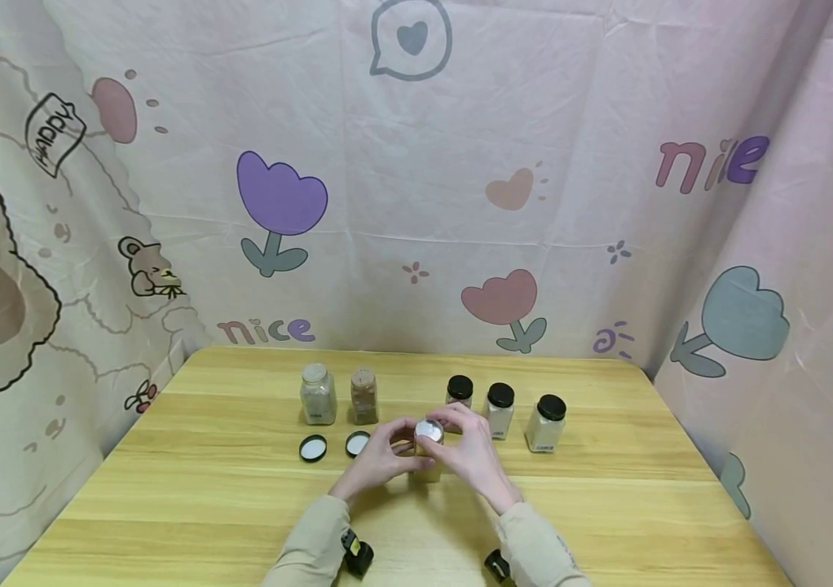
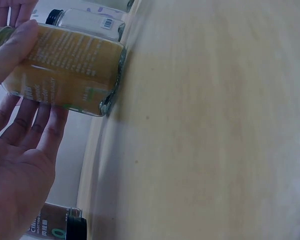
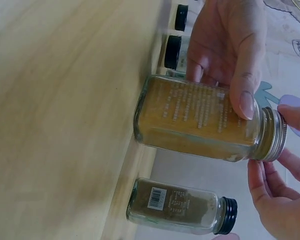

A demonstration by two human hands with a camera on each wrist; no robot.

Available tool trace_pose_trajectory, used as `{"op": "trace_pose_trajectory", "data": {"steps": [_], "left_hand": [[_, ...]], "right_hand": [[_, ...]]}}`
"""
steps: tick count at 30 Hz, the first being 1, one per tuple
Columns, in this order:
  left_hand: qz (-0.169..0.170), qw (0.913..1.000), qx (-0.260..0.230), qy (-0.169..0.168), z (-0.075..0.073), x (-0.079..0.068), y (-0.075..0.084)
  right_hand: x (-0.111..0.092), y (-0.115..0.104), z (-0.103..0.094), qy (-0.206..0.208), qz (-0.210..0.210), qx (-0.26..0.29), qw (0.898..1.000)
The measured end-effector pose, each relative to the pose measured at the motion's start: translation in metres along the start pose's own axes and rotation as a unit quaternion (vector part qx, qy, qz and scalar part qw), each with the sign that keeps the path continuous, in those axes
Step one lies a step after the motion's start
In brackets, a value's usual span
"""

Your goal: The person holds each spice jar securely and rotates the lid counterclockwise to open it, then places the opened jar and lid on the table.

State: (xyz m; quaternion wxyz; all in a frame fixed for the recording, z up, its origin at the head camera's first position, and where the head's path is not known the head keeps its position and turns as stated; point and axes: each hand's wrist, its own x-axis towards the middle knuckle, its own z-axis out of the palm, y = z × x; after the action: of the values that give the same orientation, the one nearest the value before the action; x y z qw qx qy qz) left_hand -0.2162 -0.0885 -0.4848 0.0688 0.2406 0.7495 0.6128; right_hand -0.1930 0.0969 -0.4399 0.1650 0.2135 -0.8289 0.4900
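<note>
Both hands are on a square glass jar of yellow-brown powder (image 1: 427,471) in the middle of the table. My left hand (image 1: 381,458) holds its body, thumb on one side and fingers on the other, as the left wrist view shows. My right hand (image 1: 471,450) pinches the jar's round top (image 3: 275,136) between thumb and fingers. That top has a ridged, silvery edge in the right wrist view and looks whitish from above. White lettering covers the glass jar (image 2: 72,65). Whether the top is turning cannot be seen.
Behind on the left stand a pale jar (image 1: 319,397) and a brown jar (image 1: 364,399), both without black lids. Two black-rimmed lids (image 1: 312,447) lie before them. Several black-lidded jars (image 1: 547,424) stand to the right. A patterned curtain (image 1: 402,196) hangs behind the table.
</note>
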Motion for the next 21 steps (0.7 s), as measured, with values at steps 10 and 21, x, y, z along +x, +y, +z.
{"op": "trace_pose_trajectory", "data": {"steps": [10,21], "left_hand": [[0.012,0.9999,0.001,-0.001,0.0002,0.0007,-0.0032],[0.004,0.9999,-0.014,0.001,0.0013,0.0021,-0.0031]], "right_hand": [[0.0,0.0028,-0.0053,-0.064,0.004,0.019,0.998],[-0.0015,0.0026,0.0028,0.012,0.019,-0.018,1.0]]}}
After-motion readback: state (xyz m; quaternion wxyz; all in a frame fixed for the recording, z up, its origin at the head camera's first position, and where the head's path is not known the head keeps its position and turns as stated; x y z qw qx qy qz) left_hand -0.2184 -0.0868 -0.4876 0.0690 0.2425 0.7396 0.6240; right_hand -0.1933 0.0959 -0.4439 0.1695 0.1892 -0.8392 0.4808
